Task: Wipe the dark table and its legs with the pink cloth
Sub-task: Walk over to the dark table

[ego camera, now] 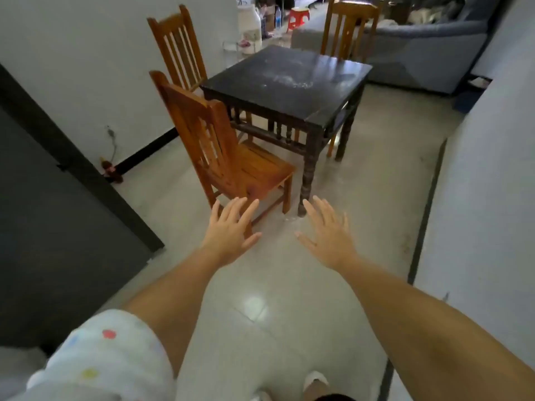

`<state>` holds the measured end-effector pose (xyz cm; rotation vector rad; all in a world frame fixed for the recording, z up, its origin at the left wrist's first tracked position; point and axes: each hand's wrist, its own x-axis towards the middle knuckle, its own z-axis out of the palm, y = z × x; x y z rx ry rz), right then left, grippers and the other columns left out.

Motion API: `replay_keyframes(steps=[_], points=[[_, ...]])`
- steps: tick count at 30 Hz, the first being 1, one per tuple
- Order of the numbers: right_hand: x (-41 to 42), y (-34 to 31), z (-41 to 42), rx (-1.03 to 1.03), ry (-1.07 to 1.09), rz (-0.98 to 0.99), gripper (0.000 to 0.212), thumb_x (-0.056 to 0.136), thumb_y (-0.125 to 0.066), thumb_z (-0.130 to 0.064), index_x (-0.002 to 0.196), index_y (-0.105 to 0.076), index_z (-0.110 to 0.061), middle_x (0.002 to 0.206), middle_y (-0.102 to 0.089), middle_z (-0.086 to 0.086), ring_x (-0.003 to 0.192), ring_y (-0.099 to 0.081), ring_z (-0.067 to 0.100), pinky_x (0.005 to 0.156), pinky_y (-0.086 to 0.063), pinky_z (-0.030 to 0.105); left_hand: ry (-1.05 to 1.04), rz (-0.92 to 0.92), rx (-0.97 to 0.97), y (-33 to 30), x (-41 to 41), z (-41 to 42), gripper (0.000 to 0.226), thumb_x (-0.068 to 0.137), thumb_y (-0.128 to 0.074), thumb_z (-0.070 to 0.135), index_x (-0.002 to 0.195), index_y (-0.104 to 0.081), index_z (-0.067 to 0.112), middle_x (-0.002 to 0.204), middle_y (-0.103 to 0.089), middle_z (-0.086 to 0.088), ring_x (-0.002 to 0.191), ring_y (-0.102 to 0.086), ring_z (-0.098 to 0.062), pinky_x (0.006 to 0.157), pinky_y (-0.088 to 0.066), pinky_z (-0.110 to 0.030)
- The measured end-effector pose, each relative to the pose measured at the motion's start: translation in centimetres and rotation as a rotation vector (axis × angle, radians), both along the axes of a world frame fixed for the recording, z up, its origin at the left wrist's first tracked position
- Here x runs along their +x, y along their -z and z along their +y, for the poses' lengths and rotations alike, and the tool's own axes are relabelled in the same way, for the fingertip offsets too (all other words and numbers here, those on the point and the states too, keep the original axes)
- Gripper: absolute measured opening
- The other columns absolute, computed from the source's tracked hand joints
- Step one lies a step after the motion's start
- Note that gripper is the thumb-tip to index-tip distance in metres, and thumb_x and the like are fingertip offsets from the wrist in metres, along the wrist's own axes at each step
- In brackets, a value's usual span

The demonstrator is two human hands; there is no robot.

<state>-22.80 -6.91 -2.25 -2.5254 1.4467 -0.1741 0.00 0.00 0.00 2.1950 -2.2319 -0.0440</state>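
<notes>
While both arms reach forward over the pale tiled floor (pixel 289 285), nothing held. At the bottom left of the frame, a white sleeve (pixel 110 357) with coloured dots. Just above the middle of the frame, left hand (pixel 230 234) and right hand (pixel 328 235), palms down, fingers spread wide, both empty, a gap between them. Touching nothing, as far as can be seen.

Behind the left hand, a brown wooden chair (pixel 231 157), its back toward the left edge, its seat toward the counter. Behind the right hand, the turned front leg (pixel 309 172) of the dark counter (pixel 289 85), standing on the floor just beside the chair seat. Counter top in the upper middle of the frame, square, dusty, with pale smears near its centre. No pink cloth anywhere in view.

Farther, a second chair (pixel 179 50) at the upper left against the white wall, a third chair (pixel 350 30) at the top behind the counter. At the upper right, a grey sofa (pixel 428 50); at the top centre, a red stool (pixel 298 17).
</notes>
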Motion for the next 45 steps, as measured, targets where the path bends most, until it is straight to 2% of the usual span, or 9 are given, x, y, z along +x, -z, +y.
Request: replay_keyframes(steps=[4, 7, 13, 18, 24, 37, 40, 43, 45], points=[[-3.1, 2.4, -0.8, -0.007, 0.053, 0.07, 0.082, 0.078, -0.011, -0.067, 0.149, -0.015, -0.025, 0.156, -0.018, 0.005, 0.143, -0.017, 0.026, 0.11, -0.016, 0.062, 0.054, 0.007, 0.091, 2.1, -2.3, -2.3, 0.071, 0.09, -0.023, 0.061, 0.145, 0.008, 0.028, 0.155, -0.007, -0.003, 0.142, 0.001, -0.02, 0.114, 0.008, -0.046], [-6.0, 3.6, -3.1, 0.029, 0.095, 0.13, 0.084, 0.075, 0.0, -0.069, 0.149, 0.003, -0.029, 0.159, 0.001, 0.0, 0.146, 0.0, 0.021, 0.112, -0.002, 0.056, 0.11, 0.022, 0.12, 3.2, -4.0, -5.5, 0.072, 0.089, -0.023, 0.062, 0.145, 0.008, 0.029, 0.155, -0.006, -0.003, 0.142, 0.002, -0.019, 0.114, 0.008, -0.047], [-11.8, 3.9, -11.4, 0.083, 0.173, 0.101, 0.072, 0.09, -0.022, -0.064, 0.148, 0.005, -0.03, 0.158, 0.001, 0.001, 0.145, 0.002, 0.02, 0.115, 0.0, 0.054, 0.115, 0.174, 0.116, 4.9, -9.7, -15.3, 0.072, 0.09, -0.031, 0.058, 0.145, 0.005, 0.03, 0.154, -0.009, -0.001, 0.142, -0.003, -0.018, 0.114, 0.002, -0.043], [-17.2, 3.7, -20.1, 0.094, 0.194, 0.104, 0.086, 0.071, 0.002, -0.07, 0.148, 0.001, -0.031, 0.158, -0.005, -0.001, 0.145, -0.003, 0.019, 0.114, 0.002, 0.051, 0.055, 0.265, 0.147, 5.3, -15.9, -24.6, 0.072, 0.091, -0.035, 0.056, 0.146, 0.003, 0.03, 0.154, -0.012, -0.002, 0.142, -0.008, -0.02, 0.116, -0.003, -0.043], [-23.0, 4.3, -30.8, 0.107, 0.235, 0.111, 0.084, 0.073, 0.0, -0.071, 0.148, 0.0, -0.033, 0.158, -0.004, 0.0, 0.145, -0.003, 0.02, 0.114, 0.0, 0.052, 0.117, 0.277, 0.154, 5.6, -21.6, -35.6, 0.072, 0.09, -0.033, 0.057, 0.146, 0.005, 0.032, 0.153, -0.013, 0.0, 0.141, -0.008, -0.018, 0.116, -0.003, -0.044], [-28.2, 4.0, -61.3, 0.084, 0.294, 0.119, 0.088, 0.07, 0.005, -0.078, 0.147, 0.006, -0.034, 0.158, -0.002, -0.001, 0.145, 0.0, 0.017, 0.114, 0.001, 0.051, 0.197, 0.297, 0.193, 5.8, -25.7, -67.0, 0.074, 0.091, -0.038, 0.052, 0.145, 0.007, 0.032, 0.154, -0.009, -0.001, 0.142, -0.004, -0.016, 0.112, 0.004, -0.04], [-29.0, 2.8, -68.9, 0.087, 0.319, 0.109, 0.085, 0.072, 0.002, -0.073, 0.148, 0.003, -0.033, 0.158, -0.004, 0.0, 0.145, -0.002, 0.017, 0.114, 0.001, 0.05, 0.201, 0.302, 0.167, 4.9, -26.5, -75.1, 0.073, 0.091, -0.038, 0.052, 0.146, 0.005, 0.03, 0.154, -0.011, -0.002, 0.142, -0.005, -0.016, 0.113, 0.002, -0.041], [-30.2, 2.2, -76.0, 0.104, 0.323, 0.107, 0.075, 0.085, -0.014, -0.07, 0.148, 0.003, -0.033, 0.158, -0.002, 0.0, 0.145, -0.001, 0.017, 0.114, 0.001, 0.051, 0.198, 0.29, 0.153, 4.7, -28.2, -82.6, 0.071, 0.092, -0.037, 0.052, 0.146, 0.003, 0.029, 0.154, -0.011, -0.002, 0.142, -0.006, -0.017, 0.115, 0.0, -0.041], [-31.3, 2.3, -80.9, 0.099, 0.315, 0.108, 0.076, 0.084, -0.011, -0.07, 0.148, 0.002, -0.033, 0.158, -0.003, -0.001, 0.145, -0.002, 0.017, 0.114, 0.0, 0.051, 0.189, 0.271, 0.143, 4.9, -29.7, -87.5, 0.071, 0.092, -0.036, 0.052, 0.146, 0.004, 0.029, 0.153, -0.011, -0.002, 0.142, -0.007, -0.017, 0.116, -0.001, -0.042]])
